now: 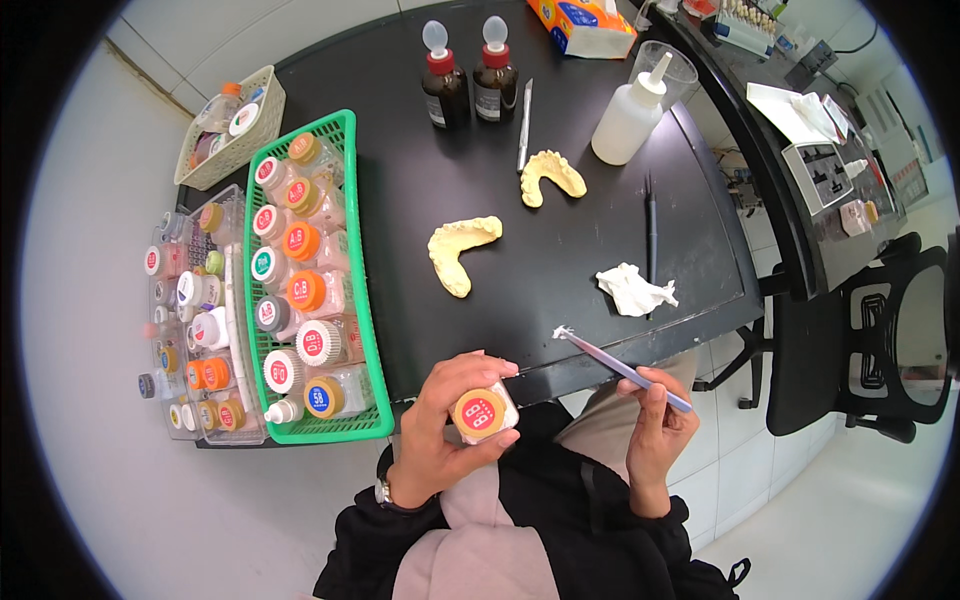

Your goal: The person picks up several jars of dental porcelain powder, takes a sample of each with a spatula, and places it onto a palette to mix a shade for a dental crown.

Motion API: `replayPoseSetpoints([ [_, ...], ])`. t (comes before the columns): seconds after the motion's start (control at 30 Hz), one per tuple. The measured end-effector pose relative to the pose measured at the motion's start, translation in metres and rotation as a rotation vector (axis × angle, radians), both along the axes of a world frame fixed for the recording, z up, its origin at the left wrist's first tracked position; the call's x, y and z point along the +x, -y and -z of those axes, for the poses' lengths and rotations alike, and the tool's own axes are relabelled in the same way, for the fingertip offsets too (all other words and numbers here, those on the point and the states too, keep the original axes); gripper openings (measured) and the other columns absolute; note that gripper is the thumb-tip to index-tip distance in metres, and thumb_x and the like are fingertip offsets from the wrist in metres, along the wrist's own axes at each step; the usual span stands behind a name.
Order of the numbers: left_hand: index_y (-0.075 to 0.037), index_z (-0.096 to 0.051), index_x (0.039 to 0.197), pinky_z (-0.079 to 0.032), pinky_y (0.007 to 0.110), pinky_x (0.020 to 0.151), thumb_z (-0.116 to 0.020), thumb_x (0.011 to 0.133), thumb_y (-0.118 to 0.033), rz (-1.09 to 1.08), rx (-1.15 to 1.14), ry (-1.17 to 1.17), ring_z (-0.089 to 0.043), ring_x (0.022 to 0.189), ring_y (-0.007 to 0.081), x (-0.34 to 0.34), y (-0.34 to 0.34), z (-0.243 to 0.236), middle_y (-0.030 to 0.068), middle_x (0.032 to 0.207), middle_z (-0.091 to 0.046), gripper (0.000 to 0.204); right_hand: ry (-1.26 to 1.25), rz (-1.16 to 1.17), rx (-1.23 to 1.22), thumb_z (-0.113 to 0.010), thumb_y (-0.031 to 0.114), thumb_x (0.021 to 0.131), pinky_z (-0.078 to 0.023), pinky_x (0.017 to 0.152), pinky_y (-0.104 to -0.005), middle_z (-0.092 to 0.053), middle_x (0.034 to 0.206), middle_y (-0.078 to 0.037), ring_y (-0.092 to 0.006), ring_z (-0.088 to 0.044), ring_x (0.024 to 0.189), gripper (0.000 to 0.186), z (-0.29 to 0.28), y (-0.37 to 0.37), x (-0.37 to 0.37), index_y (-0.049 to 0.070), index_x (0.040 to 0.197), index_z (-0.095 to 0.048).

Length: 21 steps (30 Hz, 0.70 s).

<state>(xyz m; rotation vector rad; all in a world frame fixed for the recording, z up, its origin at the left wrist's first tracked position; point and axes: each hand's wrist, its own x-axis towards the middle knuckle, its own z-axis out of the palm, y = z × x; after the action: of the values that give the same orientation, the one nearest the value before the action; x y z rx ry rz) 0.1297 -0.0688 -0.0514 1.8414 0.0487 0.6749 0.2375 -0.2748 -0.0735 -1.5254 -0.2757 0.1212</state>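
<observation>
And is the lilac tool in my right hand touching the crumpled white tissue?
Apart: the head view shows bare dark tabletop between the tool and the tissue.

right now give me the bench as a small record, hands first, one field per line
left hand: the left hand holds a small jar with a gold, red-labelled lid
right hand: the right hand holds a slim lilac tool, white material at its tip
casts: two yellow horseshoe shapes, left cast nearer the person, right cast farther off
bottles: two brown ones with red collars; a white squeeze bottle to their right
left side: green basket of lidded jars
tissue: crumpled white tissue overlapping a slim dark tool
</observation>
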Motion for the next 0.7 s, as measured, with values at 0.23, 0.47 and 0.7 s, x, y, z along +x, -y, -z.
replayPoseSetpoints([
  [0.23,-0.005,-0.049,0.122,-0.049,0.035,0.091,-0.076,0.080,-0.007,-0.015,-0.113,0.023,-0.061,0.109,0.0277,-0.001,0.003,-0.001,0.0191,0.119,-0.061,0.051,-0.015,0.026,0.024,-0.053,0.018,0.101,-0.053,0.076,-0.0310,-0.068,0.086,-0.014,-0.0193,-0.065,0.080,0.029,-0.001,-0.005,-0.001,-0.008,0.108,-0.061],
  [0.47,-0.002,-0.047,0.119,-0.047,0.037,0.091,-0.074,0.083,-0.016,-0.019,-0.100,-0.030,-0.059,0.108,0.0274,0.000,0.005,-0.002,0.0205,0.116,-0.060,0.047,-0.039,0.029,0.037,-0.053,0.019,0.101,-0.053,0.078,-0.0321,-0.068,0.087,-0.014,-0.0197,-0.064,0.080,0.030,0.002,-0.002,-0.002,-0.009,0.110,-0.060],
  [0.7,-0.002,-0.047,0.120,-0.047,0.037,0.091,-0.074,0.082,-0.015,-0.023,-0.110,-0.026,-0.059,0.108,0.0276,-0.001,0.005,-0.002,0.0204,0.116,-0.060,0.048,-0.083,0.014,0.083,-0.053,0.018,0.101,-0.053,0.078,-0.0324,-0.067,0.089,-0.015,-0.0198,-0.064,0.080,0.029,0.007,-0.001,-0.001,-0.009,0.111,-0.060],
])
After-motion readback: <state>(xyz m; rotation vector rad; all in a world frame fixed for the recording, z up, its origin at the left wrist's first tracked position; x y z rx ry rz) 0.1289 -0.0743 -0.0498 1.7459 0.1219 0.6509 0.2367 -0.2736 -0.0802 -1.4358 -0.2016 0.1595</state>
